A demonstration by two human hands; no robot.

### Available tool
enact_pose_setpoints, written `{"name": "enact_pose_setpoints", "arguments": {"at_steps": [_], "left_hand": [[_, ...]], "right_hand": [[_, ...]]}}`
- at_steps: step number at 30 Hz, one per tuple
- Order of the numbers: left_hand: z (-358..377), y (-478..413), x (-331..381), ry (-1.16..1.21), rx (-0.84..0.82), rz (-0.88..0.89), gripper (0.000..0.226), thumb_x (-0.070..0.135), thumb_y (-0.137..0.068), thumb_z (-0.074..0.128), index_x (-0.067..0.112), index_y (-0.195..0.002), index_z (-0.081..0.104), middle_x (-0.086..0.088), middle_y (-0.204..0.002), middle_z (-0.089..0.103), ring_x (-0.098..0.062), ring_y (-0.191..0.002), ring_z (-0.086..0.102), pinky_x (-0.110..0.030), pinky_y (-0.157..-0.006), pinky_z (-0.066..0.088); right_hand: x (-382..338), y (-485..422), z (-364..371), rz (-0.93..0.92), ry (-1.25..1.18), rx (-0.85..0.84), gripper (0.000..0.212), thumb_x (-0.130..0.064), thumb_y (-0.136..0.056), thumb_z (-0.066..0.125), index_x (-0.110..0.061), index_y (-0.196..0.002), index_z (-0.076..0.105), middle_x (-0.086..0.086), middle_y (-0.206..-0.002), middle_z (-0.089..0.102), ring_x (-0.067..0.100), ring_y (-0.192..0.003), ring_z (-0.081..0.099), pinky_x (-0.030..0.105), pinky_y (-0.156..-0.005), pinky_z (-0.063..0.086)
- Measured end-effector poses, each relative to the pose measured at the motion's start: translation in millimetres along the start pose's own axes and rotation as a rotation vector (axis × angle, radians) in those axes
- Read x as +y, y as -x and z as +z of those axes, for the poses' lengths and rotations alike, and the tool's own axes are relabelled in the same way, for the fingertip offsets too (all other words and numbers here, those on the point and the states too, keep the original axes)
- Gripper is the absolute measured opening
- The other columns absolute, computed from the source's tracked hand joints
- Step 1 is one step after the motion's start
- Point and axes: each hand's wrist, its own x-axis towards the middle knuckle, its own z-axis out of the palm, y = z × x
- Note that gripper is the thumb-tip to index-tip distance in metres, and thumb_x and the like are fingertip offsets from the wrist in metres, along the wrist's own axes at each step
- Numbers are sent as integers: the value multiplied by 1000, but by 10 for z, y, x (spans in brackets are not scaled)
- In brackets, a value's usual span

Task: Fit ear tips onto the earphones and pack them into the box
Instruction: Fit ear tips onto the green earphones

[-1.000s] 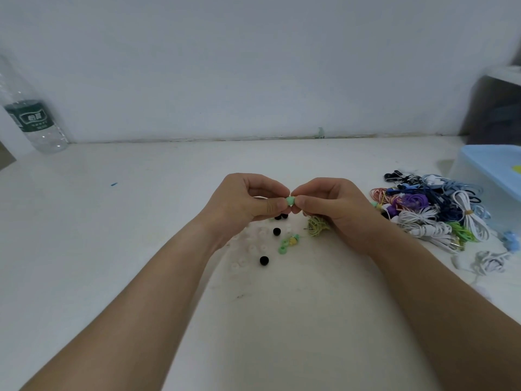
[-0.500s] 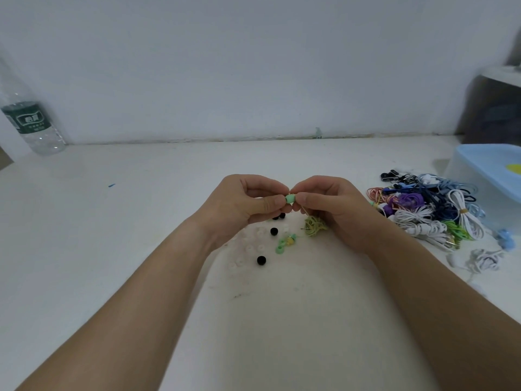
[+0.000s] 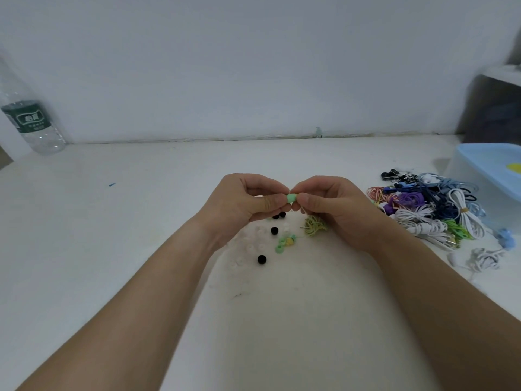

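Unmoved: left hand [image 3: 242, 203] pinches green ear tip [image 3: 291, 198]; right hand [image 3: 331, 206] covers earbud.

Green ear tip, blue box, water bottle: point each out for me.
green ear tip [image 3: 291, 198]: head view, its exposed middle.
blue box [image 3: 490, 165]: head view, top of its lid.
water bottle [image 3: 31, 122]: head view, its green label.

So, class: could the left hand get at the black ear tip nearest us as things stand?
Probably, but not freely: the left hand is pinching the green ear tip; the black ear tip lies uncovered by its wrist.
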Motion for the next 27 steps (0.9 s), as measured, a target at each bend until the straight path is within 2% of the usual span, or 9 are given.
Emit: {"name": "enact_pose_setpoints", "arguments": {"at_steps": [6, 13, 21, 24, 27], "left_hand": [[34, 6, 19, -107, 33, 58, 10, -1, -84, 75, 7, -89, 75, -12, -91, 78, -26, -87, 76, -23, -74, 58], [40, -1, 1, -92, 42, 105, 14, 1, -87, 72, 6, -101, 74, -14, -94, 78, -26, -93, 76, -31, -85, 59], [70, 4, 5, -175, 48, 166, 8, 4, -85, 76, 8, -91, 74, -7, -85, 75, -19, -77, 73, -27, -73, 59], [107, -24, -14, -328, 118, 260, 7, 11, -84, 79, 11, -89, 74, 2, -77, 74, -20, -72, 71, -31, -69, 60], [168, -33, -30, -360, 134, 309, 6, 12, -84, 79, 13, -87, 74, 0, -76, 74, -19, -70, 70, -32, -68, 59]], "right_hand": [[11, -12, -7, 10, 34, 7, 11, -13, -82, 72, -17, -90, 79, 11, -83, 74, 18, -79, 64, 24, -73, 49], [13, -26, 38, 10, 28, 126, 13, -16, -79, 73, -12, -90, 77, 16, -85, 73, 25, -82, 58, 33, -74, 42], [-41, -3, 24, 39, 64, 74, 13, -18, -80, 72, -17, -90, 80, 10, -81, 72, 25, -83, 57, 33, -77, 41], [-74, 19, 7, 57, 74, 100, 13, -19, -78, 72, -17, -88, 79, 8, -78, 71, 22, -81, 58, 33, -77, 42], [-102, 48, 1, 66, 60, 134, 11, -20, -77, 70, -18, -84, 78, 6, -76, 70, 19, -77, 59, 32, -76, 44]]}}
